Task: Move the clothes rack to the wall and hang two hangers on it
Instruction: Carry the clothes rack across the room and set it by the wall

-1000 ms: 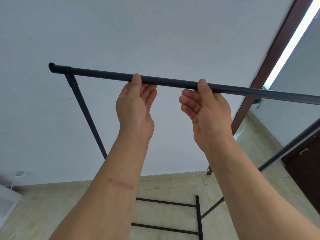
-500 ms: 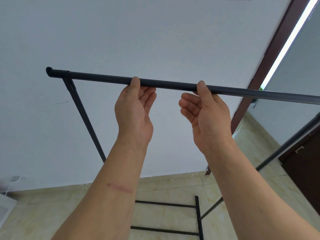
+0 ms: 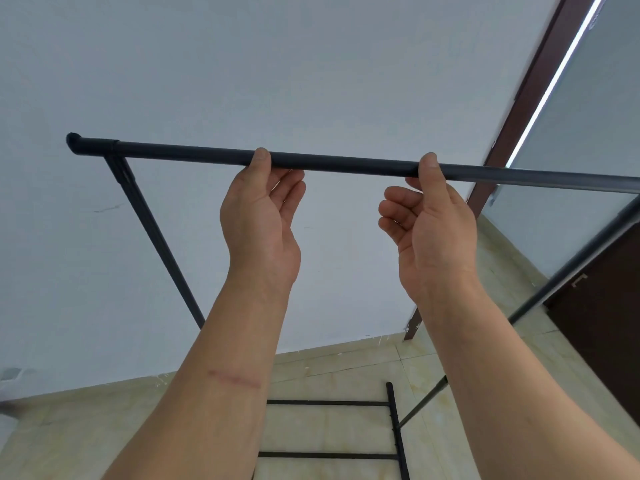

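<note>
The black metal clothes rack's top bar runs across the view at chest height, close in front of the white wall. My left hand holds the bar from below, thumb on its near side and fingers behind. My right hand grips it further right with thumb and forefinger, the other fingers curled under. The rack's left upright slants down to the floor and its base rails lie on the tiles. No hangers are in view.
A brown door frame with a frosted glass panel stands at the right. A dark cabinet sits behind the rack's right upright. A white object lies by the wall at the lower left. The floor is beige tile.
My right hand has slid to the right along the bar, so my hands are further apart. The bar's left end has shifted slightly left in view.
</note>
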